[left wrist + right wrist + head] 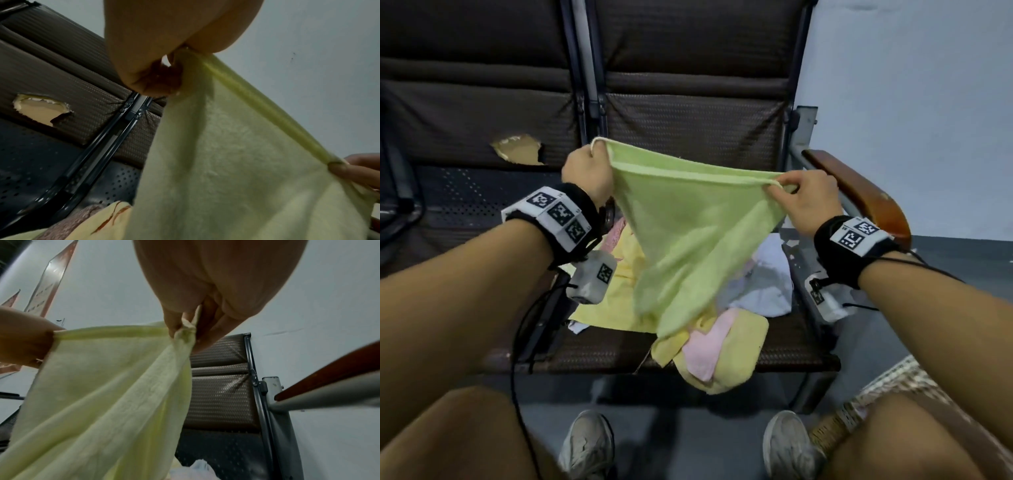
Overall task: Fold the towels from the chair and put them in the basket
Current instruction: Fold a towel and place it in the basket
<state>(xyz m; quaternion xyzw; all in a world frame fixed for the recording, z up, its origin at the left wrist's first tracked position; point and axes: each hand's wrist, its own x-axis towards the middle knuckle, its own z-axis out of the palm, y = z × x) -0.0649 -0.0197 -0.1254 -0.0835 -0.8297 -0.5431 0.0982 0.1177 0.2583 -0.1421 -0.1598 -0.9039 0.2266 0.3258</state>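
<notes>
A light green towel (688,233) hangs in the air above the chair seat (784,342), stretched by its top hem between both hands. My left hand (585,171) grips one top corner in a fist, seen close in the left wrist view as the left hand (164,68) closed round the green towel (236,162). My right hand (804,195) pinches the other top corner; in the right wrist view the right hand (189,327) bunches the green towel (102,394). The towel's lower tip drapes onto a pile of yellow, pink and white towels (722,346) on the seat.
The dark brown chair has a wooden armrest (859,192) at the right and a torn patch (518,150) on the neighbouring backrest. A woven basket edge (887,387) shows at lower right by my knee. My shoes (589,445) stand on the grey floor.
</notes>
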